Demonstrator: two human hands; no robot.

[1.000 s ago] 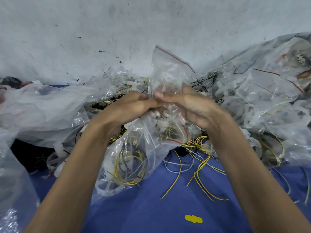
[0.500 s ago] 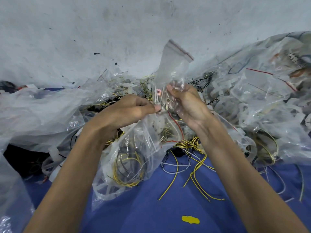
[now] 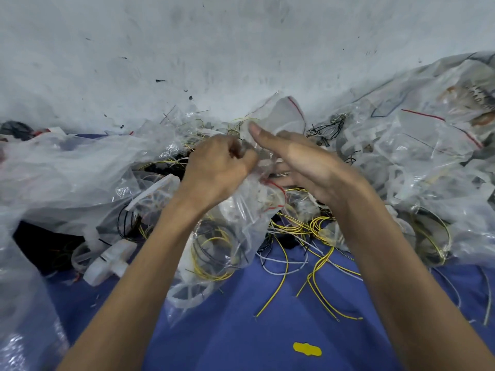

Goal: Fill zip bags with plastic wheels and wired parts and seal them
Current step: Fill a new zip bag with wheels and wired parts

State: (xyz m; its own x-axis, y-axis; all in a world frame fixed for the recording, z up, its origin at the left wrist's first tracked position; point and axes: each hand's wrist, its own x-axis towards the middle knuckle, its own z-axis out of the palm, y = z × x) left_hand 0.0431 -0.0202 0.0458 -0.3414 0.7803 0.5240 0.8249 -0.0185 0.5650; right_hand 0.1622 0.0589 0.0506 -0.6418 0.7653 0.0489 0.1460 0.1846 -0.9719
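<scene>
My left hand [image 3: 217,167] and my right hand [image 3: 302,159] meet at the centre, both on a small clear zip bag [image 3: 284,116] with a red seal line. The left fingers are curled and pinch the bag's plastic. The right hand holds the bag from the other side, thumb raised against it, fingers beneath. Below the hands hangs a larger clear bag [image 3: 235,236] with yellow and black wires and a white plastic wheel [image 3: 187,293] inside. What sits inside the small bag is hidden by my hands.
Loose yellow and white wires [image 3: 316,253] lie on the blue cloth [image 3: 241,330]. Heaps of clear bags with wheels and wires rise at the right [image 3: 417,162] and left [image 3: 67,178]. A yellow tag [image 3: 307,348] lies in front. A grey wall [image 3: 241,49] stands behind.
The small bag's upright top has folded down and back between my hands. My hands have closed together and shifted a little higher over the pile.
</scene>
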